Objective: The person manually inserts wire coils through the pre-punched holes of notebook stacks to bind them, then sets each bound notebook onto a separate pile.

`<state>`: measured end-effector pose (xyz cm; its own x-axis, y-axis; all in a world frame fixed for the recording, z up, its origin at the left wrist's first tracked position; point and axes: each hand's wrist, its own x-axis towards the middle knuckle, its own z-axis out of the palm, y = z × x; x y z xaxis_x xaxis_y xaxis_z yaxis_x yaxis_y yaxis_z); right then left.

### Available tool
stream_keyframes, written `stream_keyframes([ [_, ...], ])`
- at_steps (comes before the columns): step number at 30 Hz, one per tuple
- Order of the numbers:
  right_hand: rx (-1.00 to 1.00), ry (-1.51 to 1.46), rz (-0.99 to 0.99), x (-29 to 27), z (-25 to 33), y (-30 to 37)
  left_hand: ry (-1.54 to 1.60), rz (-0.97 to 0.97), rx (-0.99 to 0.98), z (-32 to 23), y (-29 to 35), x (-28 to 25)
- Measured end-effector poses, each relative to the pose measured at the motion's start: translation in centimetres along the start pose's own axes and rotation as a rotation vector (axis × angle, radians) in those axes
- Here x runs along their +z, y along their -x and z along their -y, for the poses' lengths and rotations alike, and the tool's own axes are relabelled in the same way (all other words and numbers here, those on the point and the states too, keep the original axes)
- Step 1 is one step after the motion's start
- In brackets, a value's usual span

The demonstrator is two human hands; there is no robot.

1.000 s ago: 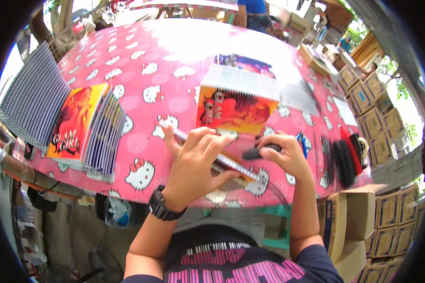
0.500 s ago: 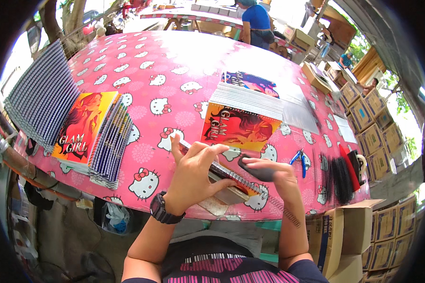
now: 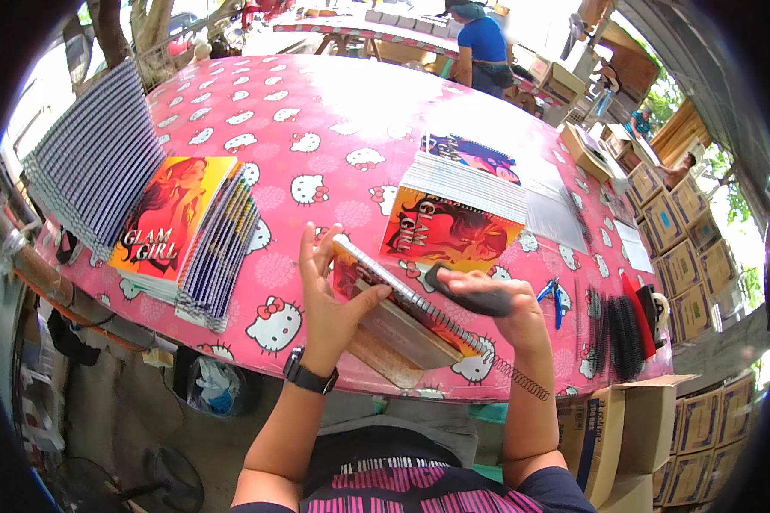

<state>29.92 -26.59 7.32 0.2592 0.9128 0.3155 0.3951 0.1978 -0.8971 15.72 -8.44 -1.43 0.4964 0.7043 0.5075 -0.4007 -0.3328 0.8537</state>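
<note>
My left hand [image 3: 327,295] steadies a spiral notebook [image 3: 364,272] with a red and orange cover, its thumb across the near side and its fingers at the far left end. Under the notebook lies a worn wooden block [image 3: 398,338]. A metal coil [image 3: 445,318] runs along the notebook's bound edge, and its loose tail [image 3: 522,380] sticks out past the right end, beside my right wrist. In my right hand [image 3: 515,312] is a flat, dark, rounded pad [image 3: 466,292], held just above the coil. Its exact kind does not show.
Stacked notebooks [image 3: 458,227] lie beyond my hands, with two more piles [image 3: 175,222] [image 3: 94,162] on the left. Blue pliers [image 3: 557,301], black coils [image 3: 618,333] and a red item [image 3: 637,312] lie right. An open carton [image 3: 603,436] stands by the table edge; a person [image 3: 483,47] stands far off.
My left hand has opened out from over the coil toward the notebook's left end, uncovering more of it. My right hand with the dark pad stays near the coil. The view has shifted slightly.
</note>
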Motion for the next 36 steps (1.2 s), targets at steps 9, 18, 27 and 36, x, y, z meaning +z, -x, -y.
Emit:
stream_keyframes([
  [9,-0.026,-0.008,0.017,-0.2,1.2,0.0,-0.138,0.006,-0.039,-0.3,-0.1,0.1],
  [18,-0.241,1.098,0.085,2.1,5.4,1.2,-0.272,0.056,-0.064,-0.8,-1.2,0.8],
  [27,-0.271,1.069,0.085,1.4,6.6,1.8,-0.318,0.083,-0.067,-1.4,-1.0,1.0],
  [36,-0.261,0.823,0.172,1.1,6.9,2.7,-0.306,0.083,-0.031,-2.1,0.1,1.4],
])
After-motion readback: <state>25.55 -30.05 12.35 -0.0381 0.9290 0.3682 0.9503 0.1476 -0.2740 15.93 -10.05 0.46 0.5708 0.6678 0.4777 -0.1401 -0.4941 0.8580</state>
